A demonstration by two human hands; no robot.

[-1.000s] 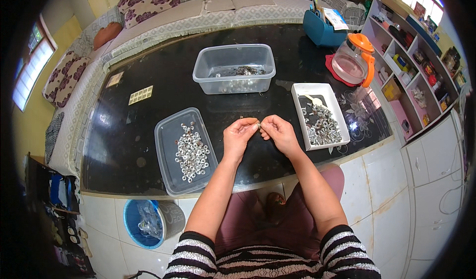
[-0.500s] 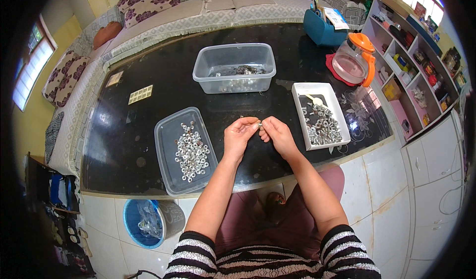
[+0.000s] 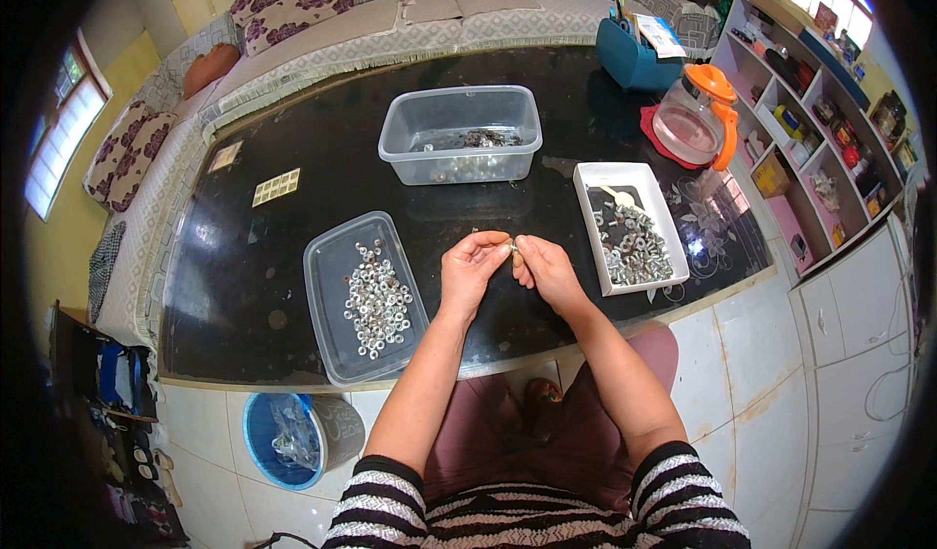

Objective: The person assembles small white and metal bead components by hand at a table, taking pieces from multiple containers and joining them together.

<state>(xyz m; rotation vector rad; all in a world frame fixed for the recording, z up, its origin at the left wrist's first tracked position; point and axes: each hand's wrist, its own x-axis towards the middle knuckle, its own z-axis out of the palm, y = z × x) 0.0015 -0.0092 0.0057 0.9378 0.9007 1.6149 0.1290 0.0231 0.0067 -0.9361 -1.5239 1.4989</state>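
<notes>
My left hand [image 3: 473,268] and my right hand [image 3: 548,268] meet above the front part of the black table. Their fingertips pinch a small silvery metal fastener [image 3: 513,246], too tiny to tell whether it is a screw, a nut or both. To the left lies a shallow clear plastic tray [image 3: 337,349] with many small ring-shaped metal nuts [image 3: 376,300]. At the right, a white box [image 3: 592,207] holds a heap of short metal screws [image 3: 639,251] and a pale spoon-like scoop [image 3: 619,196]. Behind my hands stands a deeper clear plastic tub [image 3: 459,165] with metal pieces in it.
A glass jug with an orange lid [image 3: 695,120] stands on a red mat at the right, near a teal holder [image 3: 634,56]. A yellowish card [image 3: 277,187] lies far left on the black table [image 3: 244,285]. Below the table's front edge is a blue-rimmed bin [image 3: 283,442].
My fingers have shifted very slightly around the small metal fastener, the right hand's curled fingers most visibly. The containers stay where they were.
</notes>
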